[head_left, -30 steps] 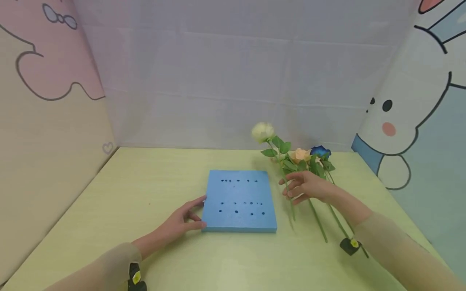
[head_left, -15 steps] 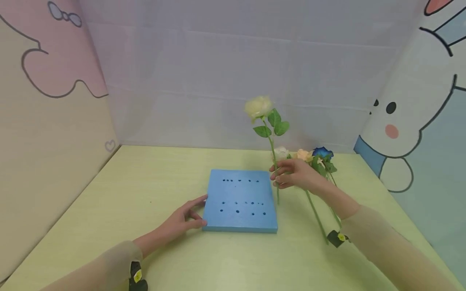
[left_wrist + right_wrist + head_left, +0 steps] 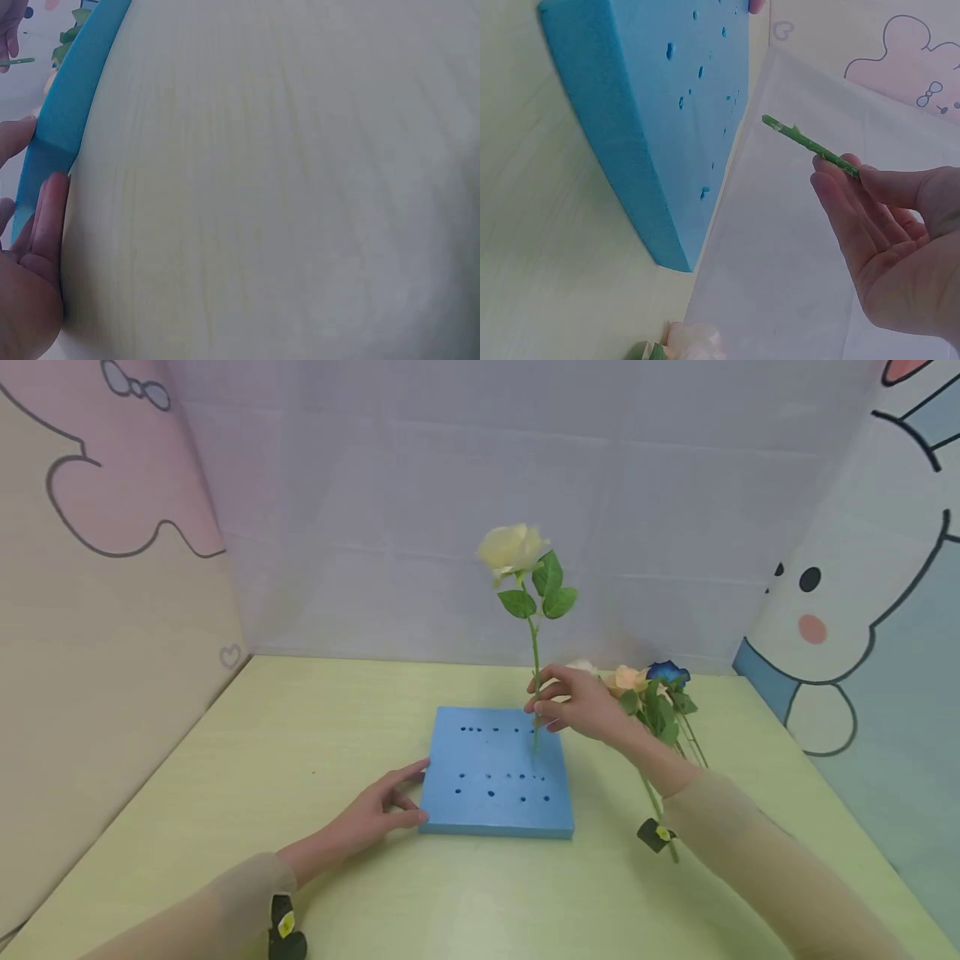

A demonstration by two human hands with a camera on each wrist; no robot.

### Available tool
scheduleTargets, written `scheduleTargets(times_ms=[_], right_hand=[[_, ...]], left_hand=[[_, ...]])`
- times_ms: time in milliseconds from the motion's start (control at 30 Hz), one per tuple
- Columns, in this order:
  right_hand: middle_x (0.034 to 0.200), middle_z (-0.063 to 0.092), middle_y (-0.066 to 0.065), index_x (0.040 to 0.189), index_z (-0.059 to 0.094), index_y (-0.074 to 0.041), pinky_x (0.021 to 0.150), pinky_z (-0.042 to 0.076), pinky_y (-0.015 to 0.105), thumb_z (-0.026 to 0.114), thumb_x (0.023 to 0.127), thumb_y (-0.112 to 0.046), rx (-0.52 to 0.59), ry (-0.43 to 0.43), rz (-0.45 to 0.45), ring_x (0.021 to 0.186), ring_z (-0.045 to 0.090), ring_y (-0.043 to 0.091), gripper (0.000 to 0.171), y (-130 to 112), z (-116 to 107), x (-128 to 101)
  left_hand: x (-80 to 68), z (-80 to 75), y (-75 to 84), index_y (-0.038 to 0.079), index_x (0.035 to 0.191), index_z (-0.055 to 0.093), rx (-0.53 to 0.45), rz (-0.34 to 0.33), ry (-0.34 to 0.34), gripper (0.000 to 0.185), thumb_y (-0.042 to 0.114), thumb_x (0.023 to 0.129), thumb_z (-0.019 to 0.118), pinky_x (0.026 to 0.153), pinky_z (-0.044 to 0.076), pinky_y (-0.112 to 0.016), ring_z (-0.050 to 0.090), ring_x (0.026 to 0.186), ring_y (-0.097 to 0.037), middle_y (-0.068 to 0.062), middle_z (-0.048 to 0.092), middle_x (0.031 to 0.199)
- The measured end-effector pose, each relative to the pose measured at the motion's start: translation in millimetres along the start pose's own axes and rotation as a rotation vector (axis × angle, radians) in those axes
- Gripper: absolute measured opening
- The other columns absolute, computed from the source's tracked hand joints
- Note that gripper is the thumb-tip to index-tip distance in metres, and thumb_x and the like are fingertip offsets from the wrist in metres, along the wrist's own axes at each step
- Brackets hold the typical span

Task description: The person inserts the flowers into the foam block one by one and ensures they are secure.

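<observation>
A cream rose [image 3: 512, 548] on a long green stem [image 3: 534, 668] stands upright, pinched by my right hand [image 3: 558, 703] at mid-stem. Its lower end [image 3: 780, 126] hangs just above the right part of the blue foam block [image 3: 495, 770], which has several small dark holes. In the right wrist view the stem tip is clear of the foam block [image 3: 641, 105]. My left hand [image 3: 382, 810] rests on the table with its fingers against the block's left front corner; the fingers [image 3: 46, 217] touch the blue edge [image 3: 71, 112].
More flowers lie on the table to the right of the block: a peach one [image 3: 628, 677], a blue one [image 3: 664, 672] and a white one [image 3: 581, 667], stems [image 3: 651, 797] pointing toward me. The yellow-green table [image 3: 300, 752] is walled by panels on three sides.
My right hand has lifted the cream rose off the pile, turned it upright and carried it left, over the foam block. The left hand has stayed at the block's corner.
</observation>
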State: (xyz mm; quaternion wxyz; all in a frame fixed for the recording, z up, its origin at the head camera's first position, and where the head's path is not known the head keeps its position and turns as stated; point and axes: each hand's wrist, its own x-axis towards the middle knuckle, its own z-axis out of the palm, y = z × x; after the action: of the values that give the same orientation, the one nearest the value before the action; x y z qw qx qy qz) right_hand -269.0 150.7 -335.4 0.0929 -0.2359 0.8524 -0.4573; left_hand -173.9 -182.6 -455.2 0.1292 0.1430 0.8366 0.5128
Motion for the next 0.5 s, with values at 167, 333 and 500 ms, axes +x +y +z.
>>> scheduleTargets(times_ms=[167, 333, 500], right_hand=[[0.105, 0.073, 0.021, 0.113, 0.057, 0.002, 0.07, 0.06, 0.036, 0.059, 0.097, -0.004, -0.032, 0.023, -0.028, 0.086, 0.075, 0.027, 0.017, -7, 9, 10], [0.105, 0.074, 0.022, 0.107, 0.058, -0.001, 0.073, 0.06, 0.036, 0.059, 0.097, -0.003, -0.046, 0.037, -0.042, 0.087, 0.075, 0.026, 0.011, -11, 19, 21], [0.107, 0.07, 0.023, 0.105, 0.058, -0.001, 0.073, 0.06, 0.034, 0.058, 0.097, -0.003, -0.068, 0.064, -0.08, 0.089, 0.074, 0.031, 0.008, -14, 26, 31]], left_hand=[[-0.5, -0.8, 1.4, 0.023, 0.155, 0.034, -0.007, -0.004, -0.004, 0.078, 0.028, 0.089, 0.074, 0.075, 0.046, -0.025, 0.061, 0.095, -0.017, -0.018, 0.042, 0.154], [-0.3, -0.4, 1.4, 0.022, 0.155, 0.034, -0.003, -0.004, -0.001, 0.077, 0.027, 0.089, 0.074, 0.075, 0.046, -0.024, 0.061, 0.095, -0.016, -0.018, 0.042, 0.154], [-0.4, 0.1, 1.0, 0.022, 0.155, 0.033, 0.002, -0.003, 0.001, 0.078, 0.027, 0.089, 0.074, 0.075, 0.046, -0.024, 0.061, 0.094, -0.015, -0.017, 0.043, 0.153]])
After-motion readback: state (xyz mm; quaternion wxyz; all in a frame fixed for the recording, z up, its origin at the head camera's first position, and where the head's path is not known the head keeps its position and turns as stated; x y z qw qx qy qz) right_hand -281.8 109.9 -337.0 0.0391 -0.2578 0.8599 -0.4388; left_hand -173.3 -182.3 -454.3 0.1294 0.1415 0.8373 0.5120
